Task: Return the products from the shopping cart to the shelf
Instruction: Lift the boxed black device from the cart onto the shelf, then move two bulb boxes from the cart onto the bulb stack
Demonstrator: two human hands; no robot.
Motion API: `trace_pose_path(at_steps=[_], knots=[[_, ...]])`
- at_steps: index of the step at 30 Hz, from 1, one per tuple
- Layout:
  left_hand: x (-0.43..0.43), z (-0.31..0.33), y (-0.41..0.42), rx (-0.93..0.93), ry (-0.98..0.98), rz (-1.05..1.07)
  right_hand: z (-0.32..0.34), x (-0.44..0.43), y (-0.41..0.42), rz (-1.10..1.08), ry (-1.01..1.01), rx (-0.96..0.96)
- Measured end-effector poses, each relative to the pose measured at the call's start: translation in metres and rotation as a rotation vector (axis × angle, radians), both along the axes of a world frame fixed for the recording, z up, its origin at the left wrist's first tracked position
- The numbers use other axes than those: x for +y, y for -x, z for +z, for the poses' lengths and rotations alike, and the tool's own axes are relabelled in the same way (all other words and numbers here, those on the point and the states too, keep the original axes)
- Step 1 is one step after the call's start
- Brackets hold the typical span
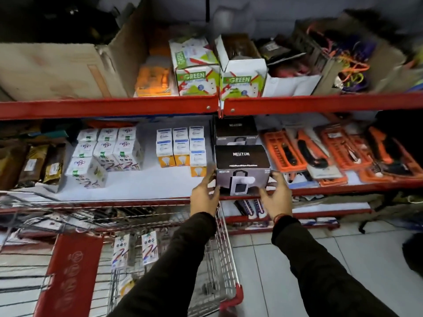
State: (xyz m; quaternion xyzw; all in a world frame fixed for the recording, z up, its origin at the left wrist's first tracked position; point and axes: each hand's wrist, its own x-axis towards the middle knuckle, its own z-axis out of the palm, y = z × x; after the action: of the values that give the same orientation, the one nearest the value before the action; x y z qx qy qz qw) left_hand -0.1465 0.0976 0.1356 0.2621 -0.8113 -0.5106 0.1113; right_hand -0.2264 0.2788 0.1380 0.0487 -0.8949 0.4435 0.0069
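Chromed wire and red plastic trim make up the shopping cart [225,259] nearest me, with two small printed cartons [135,250] left in its basket. Above it the left hand [203,195] and right hand [275,199] flank a black-and-grey Neuton box [242,170] at the middle shelf's [128,191] front edge, fingers spread and touching its lower corners. Rigid, smooth cardboard, probably light; hold it by opposite side faces, as behind sits a matching box [237,131].

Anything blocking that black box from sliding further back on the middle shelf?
Yes. A second black box stands directly behind the front black box, which the left hand and right hand flank at the shelf edge. Bulb boxes stand left, orange tool packs right.
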Motion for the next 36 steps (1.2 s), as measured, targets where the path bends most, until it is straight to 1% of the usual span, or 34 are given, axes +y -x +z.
trace_pose_path(at_steps=[3, 7, 11, 14, 20, 23, 26, 29, 32, 36], knots=[[0.006, -0.011, 0.030, -0.029, 0.006, 0.057, -0.012, -0.003, 0.029, -0.014, -0.056, -0.071], [0.007, -0.026, 0.054, -0.108, 0.036, 0.121, -0.034, -0.008, 0.050, 0.029, -0.009, -0.190], [0.008, -0.038, 0.066, -0.158, 0.047, 0.132, -0.040, -0.014, 0.056, 0.044, 0.037, -0.222], [0.009, -0.046, 0.066, -0.172, 0.020, 0.118, -0.045, -0.013, 0.056, 0.039, 0.044, -0.230], [0.010, -0.046, 0.051, -0.158, -0.025, 0.003, -0.054, -0.010, 0.051, 0.084, 0.057, -0.277], [0.006, -0.044, 0.032, -0.153, -0.049, 0.021, -0.054, -0.007, 0.035, -0.036, 0.049, -0.239], [-0.002, -0.047, -0.003, -0.112, 0.030, 0.028, -0.050, -0.008, 0.004, -0.089, 0.050, -0.130], [-0.013, -0.055, -0.048, -0.113, 0.077, 0.024, -0.051, -0.023, -0.038, 0.005, 0.046, -0.095], [-0.031, -0.068, -0.092, -0.194, 0.104, 0.044, -0.059, -0.049, -0.078, 0.136, 0.001, -0.063], [-0.062, -0.089, -0.150, -0.302, 0.086, 0.125, -0.073, -0.089, -0.128, 0.344, -0.073, -0.125]])
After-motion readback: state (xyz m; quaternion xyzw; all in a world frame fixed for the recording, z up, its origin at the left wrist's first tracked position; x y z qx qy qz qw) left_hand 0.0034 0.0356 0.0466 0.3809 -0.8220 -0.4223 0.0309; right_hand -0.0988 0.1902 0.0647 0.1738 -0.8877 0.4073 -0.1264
